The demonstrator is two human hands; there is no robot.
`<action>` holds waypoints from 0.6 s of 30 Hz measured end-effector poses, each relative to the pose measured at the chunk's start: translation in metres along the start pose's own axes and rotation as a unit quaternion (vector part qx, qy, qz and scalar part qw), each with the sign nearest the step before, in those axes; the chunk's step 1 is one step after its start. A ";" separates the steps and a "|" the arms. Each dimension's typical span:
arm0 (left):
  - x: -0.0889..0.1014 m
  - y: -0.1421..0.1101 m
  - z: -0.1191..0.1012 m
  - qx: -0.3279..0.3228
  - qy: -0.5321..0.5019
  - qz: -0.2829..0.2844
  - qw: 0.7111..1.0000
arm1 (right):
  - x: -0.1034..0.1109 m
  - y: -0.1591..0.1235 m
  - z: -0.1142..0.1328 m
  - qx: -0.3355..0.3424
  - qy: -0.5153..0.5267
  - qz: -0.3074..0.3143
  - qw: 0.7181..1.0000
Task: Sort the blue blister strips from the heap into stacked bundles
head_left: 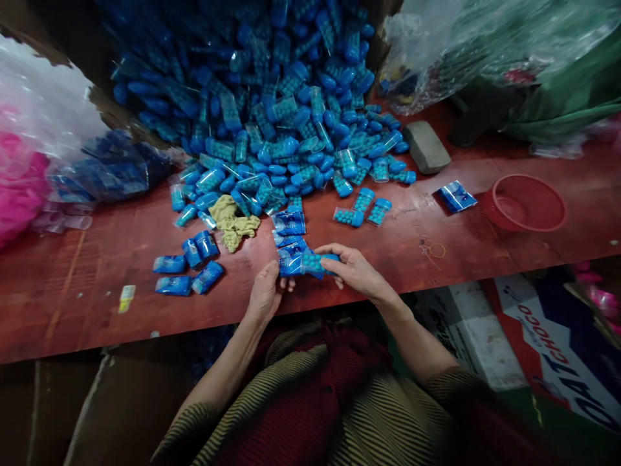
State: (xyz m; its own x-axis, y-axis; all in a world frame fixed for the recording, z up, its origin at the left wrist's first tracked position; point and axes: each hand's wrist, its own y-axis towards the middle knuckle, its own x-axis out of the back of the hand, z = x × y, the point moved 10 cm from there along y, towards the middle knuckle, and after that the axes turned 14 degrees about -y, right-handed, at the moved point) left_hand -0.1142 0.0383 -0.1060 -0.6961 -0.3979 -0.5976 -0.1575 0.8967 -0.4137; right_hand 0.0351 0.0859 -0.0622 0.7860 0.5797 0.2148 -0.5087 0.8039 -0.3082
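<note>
My left hand [266, 288] is closed on the left end of a blue printed sleeve [290, 264], thumb on top. My right hand [356, 268] grips the blue-capped end of a small clear bottle [312, 262] filled with blue balls. The bottle's other end meets the sleeve; whether it is inside cannot be made out. Just beyond my hands lies a small stack of flat blue sleeves [290, 223]. Several bottles covered in blue sleeves [173, 285] lie left of my left hand. A few bare bottles [380, 211] rest beyond my right hand.
A large heap of blue bottles [291, 145] spills from the back. Near it are a yellowish cloth [235, 223] and a grey block [427, 147]. To the right stand a blue packet stack [456, 196] and a red basket [492, 207]. Plastic bags [485, 39] crowd both sides.
</note>
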 end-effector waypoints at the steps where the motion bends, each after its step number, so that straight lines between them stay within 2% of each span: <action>1: 0.001 0.000 -0.001 -0.004 0.005 -0.004 1.000 | 0.000 -0.001 0.001 0.001 -0.013 -0.001 1.000; 4: 0.004 0.000 -0.005 -0.012 0.009 -0.019 1.000 | -0.004 -0.005 0.003 -0.002 -0.031 -0.003 1.000; 11: 0.000 0.000 -0.011 -0.011 0.012 -0.020 1.000 | -0.009 -0.008 0.000 0.009 0.000 -0.020 1.000; 15: 0.001 -0.003 -0.016 -0.045 0.028 -0.039 0.998 | -0.017 -0.007 -0.003 0.017 0.000 -0.004 1.000; 18: -0.002 -0.005 -0.011 -0.039 0.016 -0.045 0.998 | -0.016 -0.006 -0.002 0.050 -0.042 -0.074 0.995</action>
State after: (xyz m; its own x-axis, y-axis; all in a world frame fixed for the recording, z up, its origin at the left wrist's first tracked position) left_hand -0.1192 0.0368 -0.0952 -0.6986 -0.4725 -0.5373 -0.2738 0.8703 -0.4093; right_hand 0.0264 0.0713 -0.0656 0.8253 0.4595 0.3284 -0.4247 0.8882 -0.1754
